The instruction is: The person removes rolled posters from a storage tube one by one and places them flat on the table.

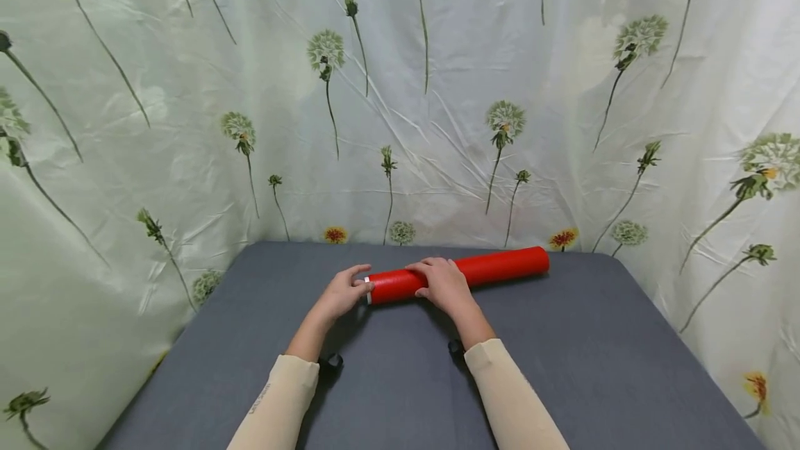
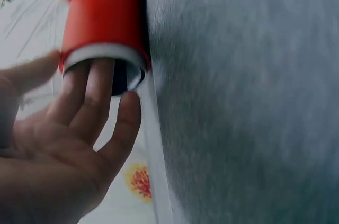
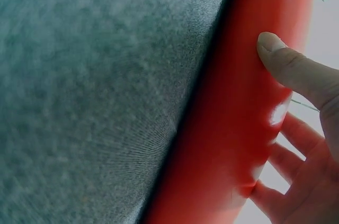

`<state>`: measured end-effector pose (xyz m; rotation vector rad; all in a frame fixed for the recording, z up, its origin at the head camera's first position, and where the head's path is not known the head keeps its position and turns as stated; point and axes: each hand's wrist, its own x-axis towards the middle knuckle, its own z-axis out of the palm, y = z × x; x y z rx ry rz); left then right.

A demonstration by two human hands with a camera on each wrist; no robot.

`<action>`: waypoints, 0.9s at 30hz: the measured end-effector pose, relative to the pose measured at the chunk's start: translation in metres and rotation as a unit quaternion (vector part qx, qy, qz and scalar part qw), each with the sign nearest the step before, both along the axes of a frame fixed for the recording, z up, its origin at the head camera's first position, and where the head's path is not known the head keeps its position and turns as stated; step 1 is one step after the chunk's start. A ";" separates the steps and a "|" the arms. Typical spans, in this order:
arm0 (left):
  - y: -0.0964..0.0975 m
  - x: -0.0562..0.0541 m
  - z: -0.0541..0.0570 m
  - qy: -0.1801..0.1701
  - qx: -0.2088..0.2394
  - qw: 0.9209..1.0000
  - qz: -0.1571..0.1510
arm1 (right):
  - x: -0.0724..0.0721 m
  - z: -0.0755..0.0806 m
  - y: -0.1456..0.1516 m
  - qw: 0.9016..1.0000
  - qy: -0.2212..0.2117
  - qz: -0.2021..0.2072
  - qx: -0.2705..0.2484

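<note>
A long red tube (image 1: 501,267) with a shiny surface lies slantwise on the table, its right end farther back. At its left end is a white rim (image 2: 102,50) round a hollow opening. My left hand (image 1: 341,293) pinches this rim: in the left wrist view two fingers (image 2: 98,89) reach into the opening, while the thumb stays outside against the edge. Another finger is just below the opening. Farther along the tube, my right hand (image 1: 445,286) grips it from above, thumb (image 3: 288,62) on the near side and fingertips on the far side.
The tube rests on a dark grey table (image 1: 400,380). A pale curtain (image 1: 437,123) printed with dandelions hangs behind the table and at both sides. Small black wrist devices (image 1: 335,360) sit under both wrists.
</note>
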<state>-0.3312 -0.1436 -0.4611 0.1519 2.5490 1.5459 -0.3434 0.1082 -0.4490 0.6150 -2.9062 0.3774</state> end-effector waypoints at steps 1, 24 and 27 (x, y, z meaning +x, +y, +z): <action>-0.001 -0.001 0.000 -0.009 0.007 1.000 -0.008 | 0.000 0.000 0.001 1.000 0.000 -0.003 0.000; -0.009 -0.009 0.006 0.041 -0.116 0.992 -0.016 | 0.001 0.001 0.003 1.000 -0.009 0.003 -0.021; -0.010 -0.011 0.011 0.048 -0.153 0.987 -0.024 | 0.002 0.001 0.002 1.000 -0.007 0.006 -0.018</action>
